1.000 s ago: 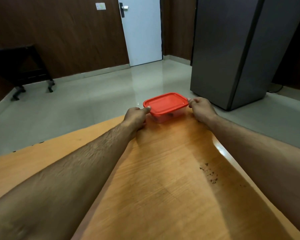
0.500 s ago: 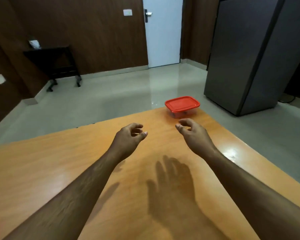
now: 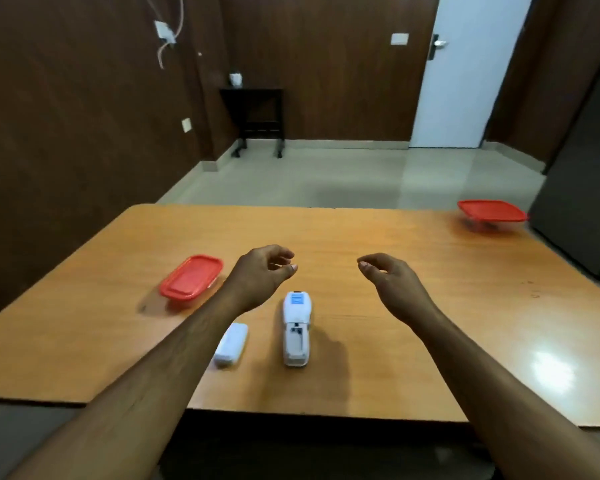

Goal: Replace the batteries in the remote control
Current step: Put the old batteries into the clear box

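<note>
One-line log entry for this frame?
hands: left, right empty, above table | remote: face down, compartment open | cover: beside it | containers: lidded

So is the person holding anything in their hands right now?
No, nothing. The left hand and right hand hover empty, fingers curled, above the remote on the table.

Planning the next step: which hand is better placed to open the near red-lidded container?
Left, probably. The left hand hovers empty beside the near container, while the right hand is across the open remote, farther away.
</note>
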